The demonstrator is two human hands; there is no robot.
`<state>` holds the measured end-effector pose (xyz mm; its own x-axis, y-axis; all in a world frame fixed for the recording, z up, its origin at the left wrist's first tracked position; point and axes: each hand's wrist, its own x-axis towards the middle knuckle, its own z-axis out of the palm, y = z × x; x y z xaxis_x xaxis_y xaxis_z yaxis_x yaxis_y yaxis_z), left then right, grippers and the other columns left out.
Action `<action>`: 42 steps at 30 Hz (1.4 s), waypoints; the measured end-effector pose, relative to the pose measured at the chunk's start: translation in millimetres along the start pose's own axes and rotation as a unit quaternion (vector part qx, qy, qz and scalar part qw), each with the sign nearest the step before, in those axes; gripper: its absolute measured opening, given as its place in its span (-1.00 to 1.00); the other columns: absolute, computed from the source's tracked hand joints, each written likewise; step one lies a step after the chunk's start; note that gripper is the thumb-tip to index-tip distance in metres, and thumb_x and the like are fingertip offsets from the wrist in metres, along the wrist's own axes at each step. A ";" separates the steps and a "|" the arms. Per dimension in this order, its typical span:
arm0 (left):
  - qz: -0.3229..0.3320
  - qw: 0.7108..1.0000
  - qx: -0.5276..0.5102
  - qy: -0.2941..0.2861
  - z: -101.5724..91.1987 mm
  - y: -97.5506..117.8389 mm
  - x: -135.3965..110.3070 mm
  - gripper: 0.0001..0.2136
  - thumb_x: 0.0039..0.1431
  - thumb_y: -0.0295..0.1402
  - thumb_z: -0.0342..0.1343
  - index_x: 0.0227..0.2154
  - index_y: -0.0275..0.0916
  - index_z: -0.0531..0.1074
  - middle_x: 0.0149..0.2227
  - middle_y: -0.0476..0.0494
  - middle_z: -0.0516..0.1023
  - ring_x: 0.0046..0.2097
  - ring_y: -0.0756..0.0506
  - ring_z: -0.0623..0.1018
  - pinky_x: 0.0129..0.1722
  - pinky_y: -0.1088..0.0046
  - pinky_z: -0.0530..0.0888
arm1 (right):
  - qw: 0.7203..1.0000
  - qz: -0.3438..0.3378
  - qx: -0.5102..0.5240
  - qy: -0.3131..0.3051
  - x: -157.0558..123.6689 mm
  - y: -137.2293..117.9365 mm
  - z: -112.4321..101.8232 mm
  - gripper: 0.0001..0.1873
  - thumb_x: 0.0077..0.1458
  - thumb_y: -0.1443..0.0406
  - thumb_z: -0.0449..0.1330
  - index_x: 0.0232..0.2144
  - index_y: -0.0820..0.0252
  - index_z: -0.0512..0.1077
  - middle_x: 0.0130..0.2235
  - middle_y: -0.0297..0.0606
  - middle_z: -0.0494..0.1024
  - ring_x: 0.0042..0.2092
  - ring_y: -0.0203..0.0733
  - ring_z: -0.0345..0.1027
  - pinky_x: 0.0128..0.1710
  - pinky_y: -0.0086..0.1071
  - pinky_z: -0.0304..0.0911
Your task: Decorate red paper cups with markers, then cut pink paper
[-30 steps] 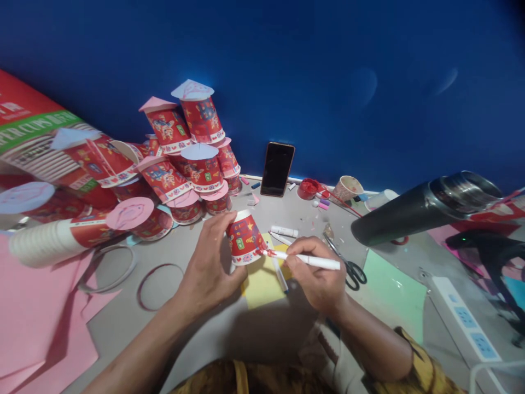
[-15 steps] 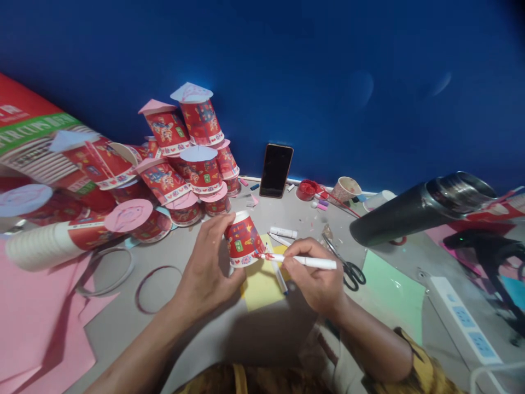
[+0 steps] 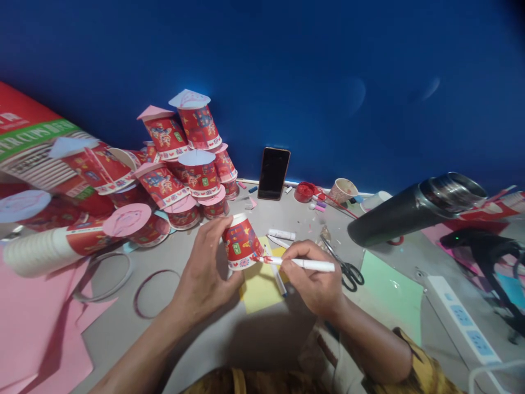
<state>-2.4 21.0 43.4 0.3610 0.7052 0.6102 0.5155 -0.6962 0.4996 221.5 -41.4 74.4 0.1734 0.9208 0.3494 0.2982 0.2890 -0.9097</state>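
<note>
A red patterned paper cup [image 3: 241, 243] is upside down in my left hand [image 3: 207, 268], its white rim downward and tilted a little. My fingers and thumb close around its left side and rim. In my right hand [image 3: 314, 276] a white marker [image 3: 307, 264] is pinched, its red-smeared tip at the cup's lower right edge, by the rim. Beneath the two hands lies yellow paper [image 3: 262, 290], with another white marker [image 3: 278, 279] resting on it. Just beyond are a short white marker [image 3: 281, 234] and scissors [image 3: 348, 271] with black handles.
Stacked red paper cups [image 3: 199, 178] with paper tops stand at the left, beside a sleeve of cups [image 3: 36, 251] and pink paper [image 3: 36, 317]. A phone [image 3: 274, 172] leans on the blue wall. A dark flask [image 3: 406, 210], green paper [image 3: 389, 295] and power strip [image 3: 463, 317] are at the right.
The view has shifted slightly. My left hand still holds the cup, and the marker tip has moved slightly along its lower right edge.
</note>
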 end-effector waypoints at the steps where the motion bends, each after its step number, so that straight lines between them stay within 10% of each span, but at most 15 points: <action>1: 0.001 1.000 0.000 -0.001 -0.2 0.1 0.2 -0.28 0.23 -0.48 0.21 0.44 -0.10 0.16 0.29 -0.35 0.45 0.32 -0.39 0.51 0.29 -0.09 0.56 | 1.000 -0.002 0.002 0.002 -0.1 -0.1 0.2 -0.92 0.14 0.31 0.34 -0.42 0.08 0.57 -0.49 -0.35 0.64 -0.50 -0.23 0.46 -0.47 -0.41 0.37; 15: -0.005 1.000 0.019 0.009 1.8 -4.2 -1.7 -0.25 0.20 -0.48 0.24 0.44 -0.12 0.18 0.29 -0.34 0.46 0.32 -0.38 0.52 0.29 -0.06 0.56 | 0.998 -0.055 0.002 0.022 -2.9 5.3 -0.4 -0.92 0.16 0.37 0.33 -0.38 0.11 0.58 -0.46 -0.37 0.65 -0.47 -0.27 0.50 -0.43 -0.46 0.39; 20: -0.046 0.998 0.022 0.022 4.3 -10.4 -3.8 -0.25 0.17 -0.43 0.27 0.42 -0.14 0.21 0.28 -0.36 0.44 0.29 -0.40 0.51 0.25 -0.11 0.60 | 0.995 0.035 0.080 0.044 -3.9 14.6 2.1 -0.97 0.19 0.29 0.37 -0.29 0.11 0.58 -0.45 -0.36 0.61 -0.45 -0.25 0.48 -0.45 -0.44 0.34; 32: -0.261 0.936 -0.230 0.045 18.7 -23.6 -8.0 -0.22 0.08 -0.19 0.44 0.36 -0.07 0.31 0.41 -0.34 0.37 0.40 -0.41 0.49 0.39 -0.13 0.50 | 0.913 0.227 0.332 0.071 21.4 52.5 2.5 -0.53 -0.07 0.02 0.62 -0.41 0.16 0.50 -0.56 -0.39 0.52 -0.57 -0.40 0.23 -0.57 -0.53 0.10; 38: -0.273 0.909 -0.312 0.042 26.6 -26.6 -6.5 -0.18 0.03 -0.22 0.46 0.36 -0.04 0.29 0.50 -0.36 0.32 0.49 -0.42 0.41 0.48 -0.18 0.38 | 0.834 0.280 0.476 0.005 30.3 64.0 -2.2 -0.53 -0.08 0.13 0.59 -0.53 0.15 0.37 -0.62 -0.49 0.36 -0.59 -0.45 0.06 -0.57 -0.54 0.05; 42: -0.276 0.920 -0.273 0.056 24.5 -27.6 -3.8 -0.18 -0.02 -0.17 0.49 0.33 -0.07 0.33 0.42 -0.37 0.41 0.42 -0.45 0.49 0.40 -0.18 0.47 | 0.829 0.294 0.475 -0.005 34.5 73.8 -1.1 -0.60 -0.06 0.17 0.55 -0.51 0.14 0.38 -0.62 -0.50 0.37 -0.59 -0.45 0.00 -0.58 -0.55 0.01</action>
<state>1.1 40.8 12.2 0.0627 0.9745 0.2154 0.1179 -0.2215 0.9680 250.5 11.4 19.5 0.0172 0.9763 -0.2158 -0.7106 -0.1399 -0.6896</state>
